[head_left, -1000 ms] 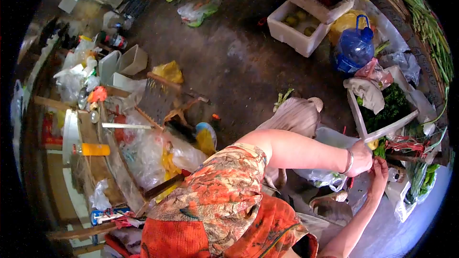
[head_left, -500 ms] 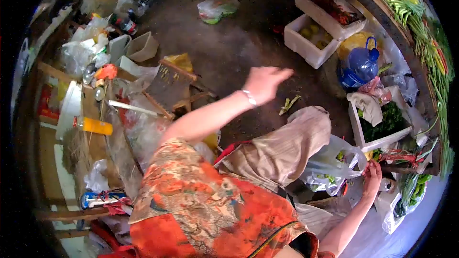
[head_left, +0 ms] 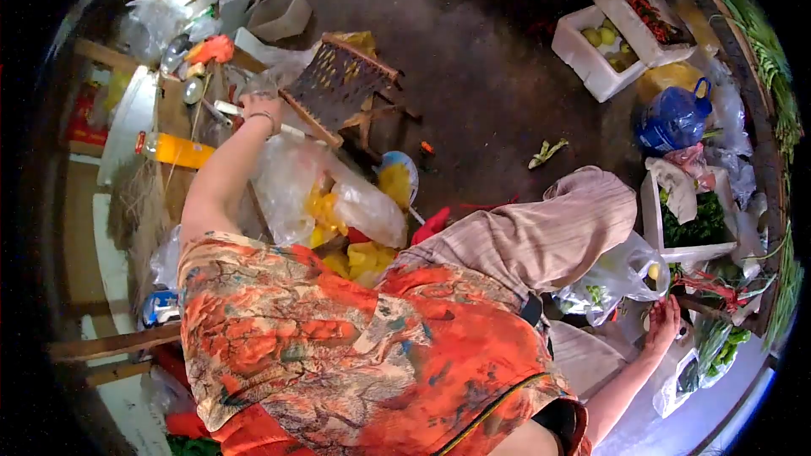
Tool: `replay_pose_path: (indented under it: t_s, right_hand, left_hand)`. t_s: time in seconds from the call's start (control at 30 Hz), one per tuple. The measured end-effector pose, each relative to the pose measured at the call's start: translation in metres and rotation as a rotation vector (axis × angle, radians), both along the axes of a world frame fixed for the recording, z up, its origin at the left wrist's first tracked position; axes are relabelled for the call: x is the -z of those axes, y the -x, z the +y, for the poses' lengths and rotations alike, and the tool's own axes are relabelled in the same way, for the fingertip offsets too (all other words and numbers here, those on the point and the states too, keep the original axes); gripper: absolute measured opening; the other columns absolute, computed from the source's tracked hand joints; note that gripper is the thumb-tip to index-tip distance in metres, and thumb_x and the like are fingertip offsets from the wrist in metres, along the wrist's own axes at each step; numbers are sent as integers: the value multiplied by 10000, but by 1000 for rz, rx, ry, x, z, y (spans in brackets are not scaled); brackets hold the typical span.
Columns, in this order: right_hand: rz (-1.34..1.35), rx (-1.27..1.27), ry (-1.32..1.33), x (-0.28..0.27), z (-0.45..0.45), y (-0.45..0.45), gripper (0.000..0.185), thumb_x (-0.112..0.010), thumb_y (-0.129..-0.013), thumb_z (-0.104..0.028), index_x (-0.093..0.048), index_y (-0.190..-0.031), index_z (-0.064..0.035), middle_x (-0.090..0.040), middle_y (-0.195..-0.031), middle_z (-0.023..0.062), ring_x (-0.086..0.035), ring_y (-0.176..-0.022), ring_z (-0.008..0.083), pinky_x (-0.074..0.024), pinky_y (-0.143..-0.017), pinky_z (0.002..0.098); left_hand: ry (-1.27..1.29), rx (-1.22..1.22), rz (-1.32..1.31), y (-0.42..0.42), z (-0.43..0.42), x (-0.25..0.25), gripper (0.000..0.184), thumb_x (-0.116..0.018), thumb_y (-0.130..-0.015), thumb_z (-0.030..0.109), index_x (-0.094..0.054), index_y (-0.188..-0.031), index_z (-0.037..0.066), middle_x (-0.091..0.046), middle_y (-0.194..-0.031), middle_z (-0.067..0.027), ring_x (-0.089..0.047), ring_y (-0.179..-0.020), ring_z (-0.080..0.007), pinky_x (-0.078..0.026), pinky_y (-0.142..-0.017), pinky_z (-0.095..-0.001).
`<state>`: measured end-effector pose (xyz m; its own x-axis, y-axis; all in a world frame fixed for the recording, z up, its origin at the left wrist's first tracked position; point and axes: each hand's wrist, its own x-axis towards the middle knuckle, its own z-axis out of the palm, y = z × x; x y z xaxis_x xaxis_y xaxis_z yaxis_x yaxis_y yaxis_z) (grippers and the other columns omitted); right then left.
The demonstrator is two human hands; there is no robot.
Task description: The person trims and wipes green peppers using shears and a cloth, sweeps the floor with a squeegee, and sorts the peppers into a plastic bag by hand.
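So the bag [head_left: 612,274] is right of centre in the frame, low down next to the trouser leg [head_left: 583,211], and the right hand [head_left: 663,321] is just by its edge — fingers a bit curled, but I can't tell if that grip is closed on any of it. The left hand [head_left: 260,105] is way over in the upper left, laid over a white stick [head_left: 226,107]; the fingers are hidden, so no telling how far open that grip is or if it has hold of anything. My guess is the bag's thin, floppy, kinda slippery and easy to tear, so I'd grab it by the gathered top. The stick looks light and stiff, and the middle should be fine. The floor [head_left: 490,76] is dark and grubby, and the room's cluttered — plastic [head_left: 291,181] heaped left of centre, a box of greens [head_left: 650,207] at the right, a blue jug [head_left: 672,122] above it, an orange bottle [head_left: 182,151] on the left.
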<state>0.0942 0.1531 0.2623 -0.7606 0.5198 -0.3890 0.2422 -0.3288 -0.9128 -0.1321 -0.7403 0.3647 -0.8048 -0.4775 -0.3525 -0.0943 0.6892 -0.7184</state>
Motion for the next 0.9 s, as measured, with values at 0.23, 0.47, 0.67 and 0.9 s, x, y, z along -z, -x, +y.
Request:
replay_pose_path:
  t_s: [0.23, 0.47, 0.67, 0.9]
  right_hand:
    - [-76, 49, -33, 5, -17, 12, 303, -588, -877, -101, -554, -1163, -6, -605, -902, 49, -541, -702, 135, -457, -619, 255]
    - [-79, -23, -38, 29, 3, 11, 286, -580, -883, -154, -562, -1155, -69, -640, -887, 17, -591, -710, 111, -478, -596, 237]
    - [-136, -61, -99, 33, -1, 17, 308, -553, -879, -143, -551, -1167, -34, -665, -908, 61, -603, -629, 118, -491, -487, 239]
    - [-119, -82, -10, 20, -17, 30, 228, -545, -882, -129, -566, -1091, -40, -649, -863, 49, -608, -651, 132, -497, -541, 249]
  left_hand:
    - [94, 93, 60, -7, -39, 10, 447, -590, -786, 219, -557, -1229, 175, -527, -1290, -118, -455, -1226, -315, -275, -966, -569]
    - [153, 117, 87, -22, -42, -3, 381, -633, -760, 192, -643, -1140, 176, -621, -1175, -85, -540, -1147, -264, -245, -981, -524]
    - [35, -1, -142, 5, -30, 9, 312, -625, -777, 198, -683, -1075, 127, -650, -1129, -79, -599, -1080, -262, -359, -953, -521]
    - [-49, 306, -437, 22, 81, -50, 284, -628, -767, 179, -697, -1023, 77, -661, -1089, -93, -635, -1002, -261, -517, -798, -381]
